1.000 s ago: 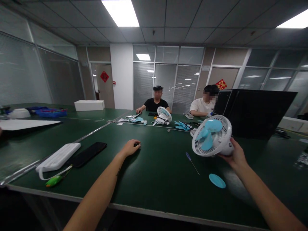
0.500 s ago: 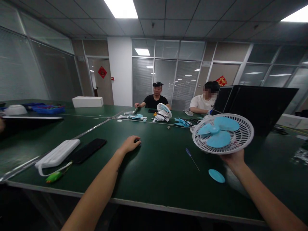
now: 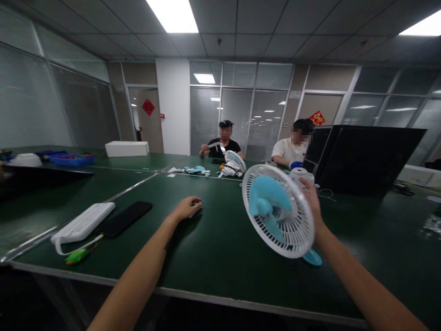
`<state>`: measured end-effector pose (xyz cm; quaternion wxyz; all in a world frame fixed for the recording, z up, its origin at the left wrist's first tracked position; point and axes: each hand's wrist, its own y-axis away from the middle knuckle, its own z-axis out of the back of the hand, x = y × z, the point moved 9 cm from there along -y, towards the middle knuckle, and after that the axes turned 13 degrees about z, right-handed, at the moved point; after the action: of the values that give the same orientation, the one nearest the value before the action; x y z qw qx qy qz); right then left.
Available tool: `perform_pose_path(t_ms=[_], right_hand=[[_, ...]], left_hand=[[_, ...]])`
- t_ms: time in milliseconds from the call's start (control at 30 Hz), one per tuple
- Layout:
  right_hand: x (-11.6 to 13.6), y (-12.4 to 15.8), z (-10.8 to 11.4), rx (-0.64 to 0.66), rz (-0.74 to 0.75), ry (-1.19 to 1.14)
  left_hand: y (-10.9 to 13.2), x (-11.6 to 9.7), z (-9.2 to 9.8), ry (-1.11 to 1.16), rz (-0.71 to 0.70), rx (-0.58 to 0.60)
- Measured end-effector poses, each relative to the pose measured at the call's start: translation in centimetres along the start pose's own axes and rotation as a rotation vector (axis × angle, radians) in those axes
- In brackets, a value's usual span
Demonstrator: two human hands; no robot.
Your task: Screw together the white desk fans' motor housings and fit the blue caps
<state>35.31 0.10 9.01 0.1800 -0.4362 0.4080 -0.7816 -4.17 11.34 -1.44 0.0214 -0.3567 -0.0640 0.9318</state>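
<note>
Before us spreads the green counter, a large black panel standing at its far right. Over the counter's right half we hold a white fan with pale-blue blades, tilted, our right grip closed on it from behind. Well to its left, our left grip lies half curled; we cannot tell whether it holds anything. Below the fan, partly hidden, lies a small blue disc.
</note>
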Motion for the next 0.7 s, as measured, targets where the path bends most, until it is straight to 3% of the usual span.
perform_pose_path(t_ms=[67,133,267,433,500,567,633,700], right_hand=[[2.1,-0.5,-2.5,0.021,0.084,-0.114],[5.3,-0.8,-5.4,0.12,0.253,-0.181],[10.8,0.2,-11.1,0.346,0.558,-0.117],[12.7,1.0,-15.9,0.484,0.584,-0.048],[12.2,0.3,-15.9,0.487,0.534,-0.049],[10.5,-1.0,-14.2,0.454,0.452,-0.009],[7.4,-2.3,-11.1,0.426,0.354,0.129],[3.0,-3.0,-7.2,0.478,0.248,0.394]], left_hand=[[0.2,-0.7,0.1,0.038,-0.021,0.009],[0.3,-1.7,0.3,0.079,-0.049,0.017],[0.6,-3.5,0.8,0.199,-0.088,0.022],[1.7,-5.0,0.7,0.432,-0.068,0.142],[2.5,-5.9,0.5,0.469,-0.101,0.187],[3.4,-7.0,0.3,0.438,-0.156,0.212],[4.2,-7.9,0.2,0.377,-0.204,0.212],[4.9,-8.5,0.1,0.331,-0.238,0.212]])
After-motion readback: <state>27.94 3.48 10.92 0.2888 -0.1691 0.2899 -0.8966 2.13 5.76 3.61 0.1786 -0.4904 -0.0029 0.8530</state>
